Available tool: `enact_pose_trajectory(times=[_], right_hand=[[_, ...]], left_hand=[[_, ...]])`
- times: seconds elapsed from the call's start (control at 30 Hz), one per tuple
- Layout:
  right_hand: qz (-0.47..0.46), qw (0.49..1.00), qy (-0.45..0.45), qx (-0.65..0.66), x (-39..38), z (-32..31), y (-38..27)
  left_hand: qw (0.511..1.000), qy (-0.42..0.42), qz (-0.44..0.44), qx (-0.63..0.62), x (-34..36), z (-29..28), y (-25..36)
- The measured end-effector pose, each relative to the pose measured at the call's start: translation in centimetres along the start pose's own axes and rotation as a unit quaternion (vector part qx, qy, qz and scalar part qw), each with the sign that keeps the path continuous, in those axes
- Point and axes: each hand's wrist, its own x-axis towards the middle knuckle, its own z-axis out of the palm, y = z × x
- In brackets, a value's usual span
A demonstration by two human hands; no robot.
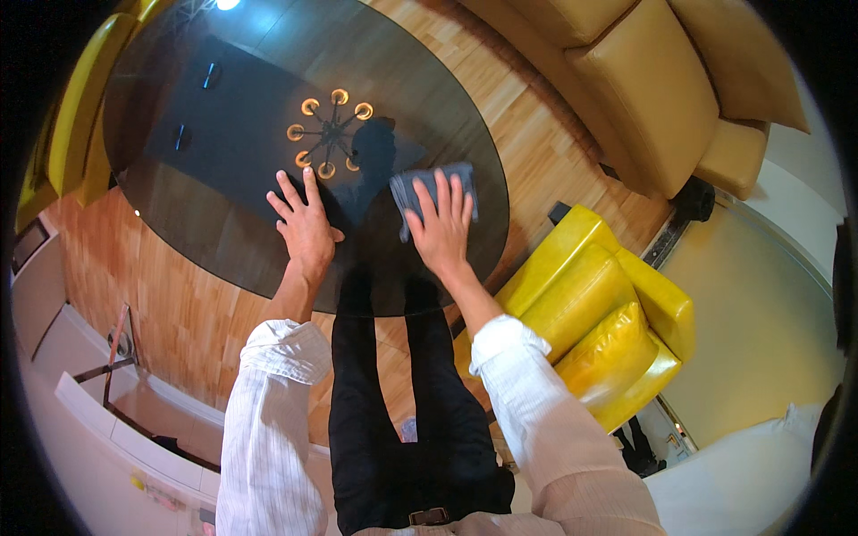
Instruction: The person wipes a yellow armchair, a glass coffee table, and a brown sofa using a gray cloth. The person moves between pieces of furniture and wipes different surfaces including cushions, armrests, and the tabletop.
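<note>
flat-palmed, right hand (440, 228) presses a soft, limp grey cloth (433, 188) onto slick dark glass tabletop (223, 134); left hand (307, 223) rests open beside it.

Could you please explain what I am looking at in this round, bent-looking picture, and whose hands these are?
There is no machine here. The picture comes from a wide fisheye camera worn on a person's head, looking down, so straight edges curve near the rim. The two forearms in white rolled sleeves that come up from the lower edge are that person's own.

They stand at a dark oval glass table, whose top mirrors a ceiling lamp. The left hand lies flat on the glass with fingers spread and holds nothing. The right hand presses flat on a grey cloth that lies on the glass.

Around the table you can see a wooden floor, a yellow armchair to the right, and a tan sofa beyond it.
</note>
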Motion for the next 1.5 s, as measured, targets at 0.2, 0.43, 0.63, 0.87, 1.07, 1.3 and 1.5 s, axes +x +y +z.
enact_pose_trajectory(times=[0.2, 0.43, 0.63, 0.87, 1.07, 1.3, 1.5], right_hand=[[0.001, 0.997, -0.074, -0.015, -5.4, -1.3, 2.8], [-0.029, 0.999, -0.02, -0.02, 5.8, -2.4, 1.2], [-0.019, 0.998, -0.05, -0.041, -0.8, -3.1, 3.7], [-0.073, 0.994, -0.072, -0.029, 2.5, -4.0, 5.8], [-0.094, 0.995, -0.02, -0.002, 11.1, -3.8, 4.4], [-0.089, 0.99, -0.11, 0.006, 2.7, -5.1, 5.7], [-0.159, 0.983, -0.085, 0.028, 8.9, -4.8, 6.2]], left_hand=[[0.998, 0.005, 0.027, 0.058, 0.1, 0.0, 0.6], [0.993, -0.014, 0.117, 0.029, 1.6, -1.7, 5.0], [0.994, -0.037, 0.078, 0.072, 1.8, -1.0, 6.0], [0.995, -0.052, 0.068, 0.047, 1.8, -1.3, 6.1], [0.995, -0.06, 0.061, 0.056, 2.2, -1.5, 6.7], [0.995, -0.077, 0.041, 0.037, 1.7, -2.4, 6.2], [0.996, -0.08, 0.043, 0.022, 1.9, -2.2, 6.8]])
